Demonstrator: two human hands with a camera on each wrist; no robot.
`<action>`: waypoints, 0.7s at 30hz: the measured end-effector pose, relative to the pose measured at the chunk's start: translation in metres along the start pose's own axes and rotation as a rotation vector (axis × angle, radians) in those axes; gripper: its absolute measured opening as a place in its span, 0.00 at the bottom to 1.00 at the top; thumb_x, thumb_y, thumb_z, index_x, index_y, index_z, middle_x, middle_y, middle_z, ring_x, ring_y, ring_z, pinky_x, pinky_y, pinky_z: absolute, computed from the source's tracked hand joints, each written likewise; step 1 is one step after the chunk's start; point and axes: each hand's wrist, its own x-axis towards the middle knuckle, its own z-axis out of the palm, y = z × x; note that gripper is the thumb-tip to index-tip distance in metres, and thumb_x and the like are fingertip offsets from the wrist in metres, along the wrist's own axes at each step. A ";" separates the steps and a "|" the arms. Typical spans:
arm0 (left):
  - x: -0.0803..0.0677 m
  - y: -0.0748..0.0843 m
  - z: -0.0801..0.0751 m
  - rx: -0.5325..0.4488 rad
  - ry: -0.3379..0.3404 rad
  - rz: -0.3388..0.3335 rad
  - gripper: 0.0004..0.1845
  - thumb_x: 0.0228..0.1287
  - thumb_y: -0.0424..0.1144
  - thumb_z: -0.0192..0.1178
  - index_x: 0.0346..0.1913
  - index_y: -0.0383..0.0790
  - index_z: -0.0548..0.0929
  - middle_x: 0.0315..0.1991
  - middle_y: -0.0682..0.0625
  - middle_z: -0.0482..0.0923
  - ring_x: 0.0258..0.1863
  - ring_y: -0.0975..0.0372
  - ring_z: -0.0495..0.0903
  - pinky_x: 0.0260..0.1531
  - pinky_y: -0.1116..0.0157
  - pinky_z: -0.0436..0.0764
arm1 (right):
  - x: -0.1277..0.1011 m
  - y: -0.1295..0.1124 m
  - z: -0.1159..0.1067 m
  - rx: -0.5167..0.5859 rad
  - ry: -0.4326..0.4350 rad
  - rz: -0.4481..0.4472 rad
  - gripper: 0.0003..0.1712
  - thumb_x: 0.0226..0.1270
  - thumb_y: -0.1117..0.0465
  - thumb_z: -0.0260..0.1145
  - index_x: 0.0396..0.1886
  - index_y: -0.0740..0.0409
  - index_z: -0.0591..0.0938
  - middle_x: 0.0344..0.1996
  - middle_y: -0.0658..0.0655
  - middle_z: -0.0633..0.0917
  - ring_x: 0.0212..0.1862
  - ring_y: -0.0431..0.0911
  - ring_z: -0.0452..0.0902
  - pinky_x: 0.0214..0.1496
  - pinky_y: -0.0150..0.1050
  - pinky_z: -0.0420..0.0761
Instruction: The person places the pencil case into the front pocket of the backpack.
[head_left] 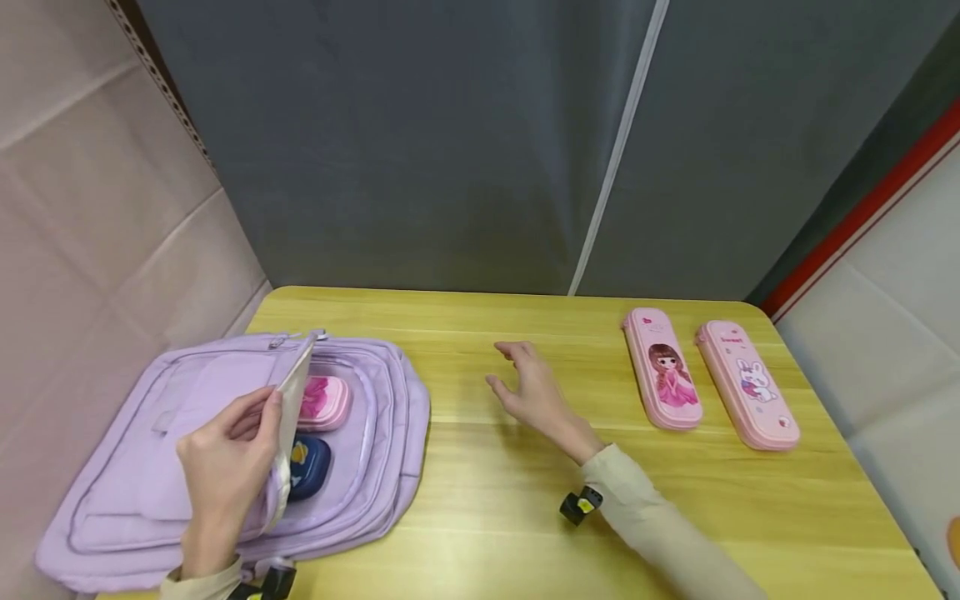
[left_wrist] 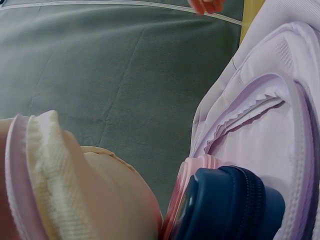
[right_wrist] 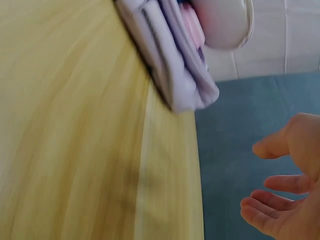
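Two hands out over the yellow table [head_left: 480,517]. Nearest, left hand [head_left: 225,467] pinching the flap [head_left: 294,400] of a lilac backpack [head_left: 127,492], fingers curled round the edge and holding the pocket open. Backpack lying flat at the table's left end. Inside the pocket, navy case [head_left: 309,468] at the front and pink case [head_left: 324,402] just behind it, touching or nearly so. Right hand [head_left: 534,393] mid-table, fingers loosely spread, holding nothing, pointing away toward the far edge. Further right, girl pencil case [head_left: 663,368] and bunny pencil case [head_left: 748,385] side by side, just apart, long axes running near to far, slightly slanted. Grey curtain [head_left: 450,142] behind it all.
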 end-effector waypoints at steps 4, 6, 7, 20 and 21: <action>-0.001 0.000 0.000 0.002 -0.007 -0.005 0.07 0.61 0.31 0.69 0.38 0.30 0.91 0.29 0.32 0.87 0.27 0.93 0.75 0.27 0.89 0.77 | -0.007 0.016 -0.013 -0.019 0.006 0.048 0.30 0.66 0.63 0.72 0.64 0.70 0.75 0.56 0.70 0.79 0.58 0.61 0.78 0.58 0.56 0.84; -0.001 -0.001 0.001 0.004 -0.013 -0.009 0.07 0.61 0.31 0.69 0.38 0.30 0.91 0.29 0.32 0.87 0.27 0.93 0.75 0.27 0.89 0.77 | -0.011 0.023 -0.020 -0.018 0.008 0.079 0.31 0.66 0.63 0.72 0.65 0.71 0.74 0.57 0.70 0.78 0.59 0.62 0.77 0.59 0.57 0.83; -0.001 -0.001 0.001 0.006 -0.018 -0.011 0.07 0.61 0.31 0.69 0.38 0.29 0.91 0.29 0.32 0.87 0.27 0.93 0.75 0.27 0.89 0.77 | -0.013 0.026 -0.024 -0.016 0.010 0.098 0.31 0.67 0.62 0.71 0.65 0.70 0.74 0.57 0.70 0.78 0.59 0.63 0.77 0.60 0.58 0.83; -0.002 -0.005 0.002 0.012 -0.027 -0.013 0.09 0.62 0.31 0.68 0.39 0.26 0.90 0.29 0.32 0.87 0.27 0.94 0.74 0.27 0.89 0.77 | -0.045 0.081 -0.072 -0.107 0.198 0.233 0.33 0.63 0.65 0.71 0.65 0.74 0.73 0.55 0.75 0.80 0.56 0.67 0.76 0.59 0.63 0.78; -0.002 -0.005 0.002 0.012 -0.028 -0.012 0.09 0.62 0.31 0.68 0.39 0.26 0.90 0.29 0.32 0.87 0.27 0.94 0.74 0.27 0.89 0.77 | -0.049 0.084 -0.076 -0.112 0.202 0.249 0.33 0.63 0.65 0.71 0.65 0.74 0.72 0.55 0.75 0.79 0.56 0.67 0.75 0.59 0.63 0.77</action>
